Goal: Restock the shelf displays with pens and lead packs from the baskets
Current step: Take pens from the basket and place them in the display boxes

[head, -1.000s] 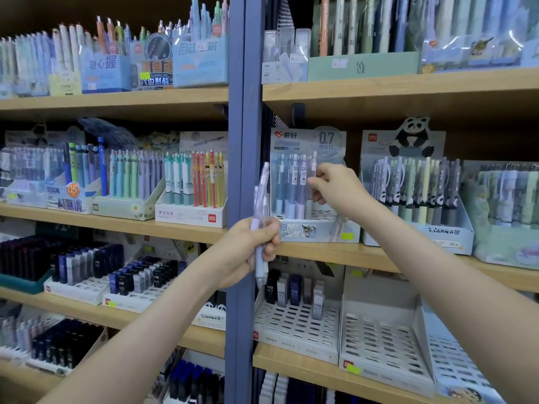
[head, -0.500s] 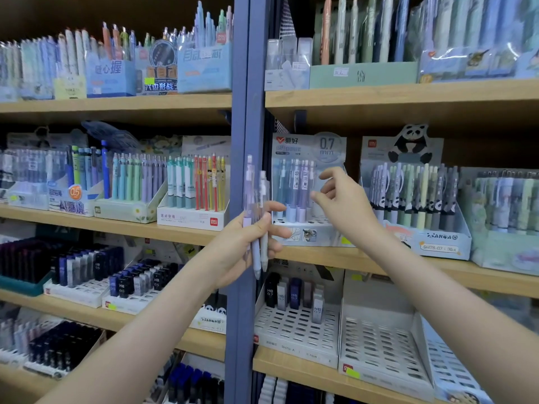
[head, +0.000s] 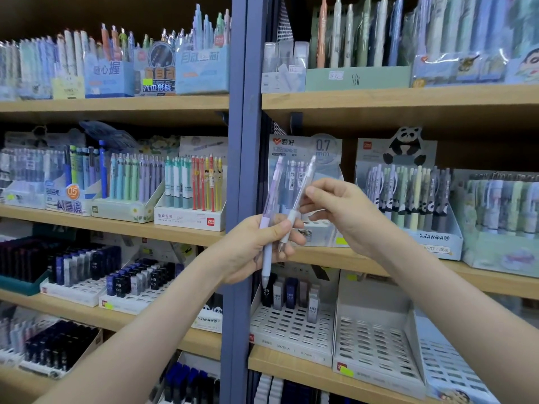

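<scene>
Wooden shelf (head: 364, 262) and the 0.7 mm display box (head: 323, 158) on it are unmoved. Rear rows of the box are stocked; the front is hidden by the hands. The right hand (head: 350, 217), seen at the box a second ago, has been brought back to the left hand (head: 253, 246). Two pens are held upright just in front of the box, left fingers curled round their lower barrels. The purple pen (head: 269, 217) is gripped by the left hand only. The clear pen (head: 300, 193) is now also pinched mid-barrel by right thumb and fingertips (head: 313, 193). Judged: one pen placed, next being handed over, two left. Baskets not in view.
</scene>
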Action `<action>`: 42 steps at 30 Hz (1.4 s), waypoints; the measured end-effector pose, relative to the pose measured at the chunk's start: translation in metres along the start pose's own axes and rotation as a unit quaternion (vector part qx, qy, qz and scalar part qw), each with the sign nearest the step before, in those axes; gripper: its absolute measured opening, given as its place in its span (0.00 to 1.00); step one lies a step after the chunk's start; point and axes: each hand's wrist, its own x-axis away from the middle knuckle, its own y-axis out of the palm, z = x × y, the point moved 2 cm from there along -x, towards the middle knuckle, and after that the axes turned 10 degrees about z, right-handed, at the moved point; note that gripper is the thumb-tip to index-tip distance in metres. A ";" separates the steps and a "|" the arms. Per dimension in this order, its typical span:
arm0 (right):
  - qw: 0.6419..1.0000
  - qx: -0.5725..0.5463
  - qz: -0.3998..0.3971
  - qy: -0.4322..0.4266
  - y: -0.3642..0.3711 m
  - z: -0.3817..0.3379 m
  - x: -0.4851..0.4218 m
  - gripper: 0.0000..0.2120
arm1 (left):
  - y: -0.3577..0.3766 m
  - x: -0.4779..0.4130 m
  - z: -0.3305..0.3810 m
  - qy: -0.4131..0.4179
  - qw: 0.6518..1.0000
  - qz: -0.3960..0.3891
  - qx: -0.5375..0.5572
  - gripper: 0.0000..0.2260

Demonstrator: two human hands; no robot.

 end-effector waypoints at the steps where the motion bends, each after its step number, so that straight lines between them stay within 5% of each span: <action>1: 1.000 -0.001 -0.011 0.003 0.001 0.001 0.001 0.06 | 0.000 -0.001 0.000 0.002 1.000 -0.002 -0.002 0.11; 5: 1.000 -0.007 -0.029 0.009 0.007 0.003 0.004 0.04 | 0.002 -0.001 -0.002 0.001 1.000 0.000 -0.017 0.12; 11: 0.985 0.014 0.170 -0.031 -0.028 0.003 -0.020 0.04 | -0.013 -0.002 -0.004 0.033 0.990 0.120 -0.067 0.09; 25: 0.966 0.222 0.118 -0.067 -0.013 0.015 -0.032 0.04 | -0.021 -0.002 -0.007 0.032 0.989 0.138 0.031 0.05; 35: 0.955 0.292 0.045 -0.011 -0.003 0.029 -0.041 0.07 | -0.030 0.002 -0.005 0.080 0.984 0.145 -0.063 0.08; 42: 0.940 0.328 0.090 -0.019 -0.006 0.023 -0.032 0.11 | -0.027 0.002 -0.008 0.087 0.983 0.144 -0.076 0.10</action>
